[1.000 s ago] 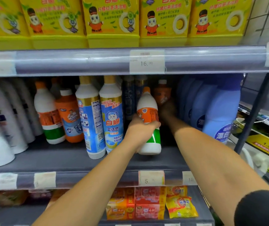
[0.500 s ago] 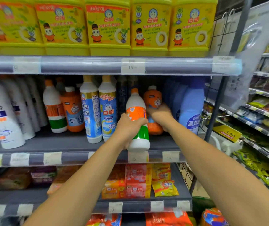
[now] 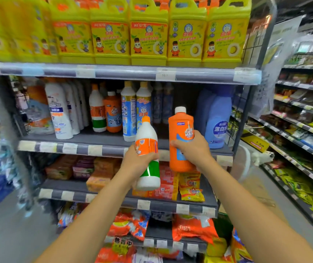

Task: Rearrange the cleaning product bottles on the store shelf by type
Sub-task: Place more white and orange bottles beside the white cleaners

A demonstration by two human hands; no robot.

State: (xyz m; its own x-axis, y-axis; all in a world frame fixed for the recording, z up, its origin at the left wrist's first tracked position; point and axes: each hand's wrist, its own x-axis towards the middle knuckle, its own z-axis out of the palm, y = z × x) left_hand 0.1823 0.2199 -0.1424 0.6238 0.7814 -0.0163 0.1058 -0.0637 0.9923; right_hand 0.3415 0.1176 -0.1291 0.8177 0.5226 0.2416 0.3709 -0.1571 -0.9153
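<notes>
Head view: left hand (image 3: 135, 164) grips white bottle (image 3: 146, 134), right hand (image 3: 192, 149) grips orange bottle (image 3: 180, 124), before shelf (image 3: 95, 149) front edge; blue bottles (image 3: 218, 118) at its right end

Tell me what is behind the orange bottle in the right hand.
Around the orange bottle, dark shelf space shows, with blue bottles to its right. The shelf edge directly behind it is covered.

Bright, even store lighting; soft shadows under shelves. Strong motion smear at left edge, wide-angle bending throughout.
</notes>
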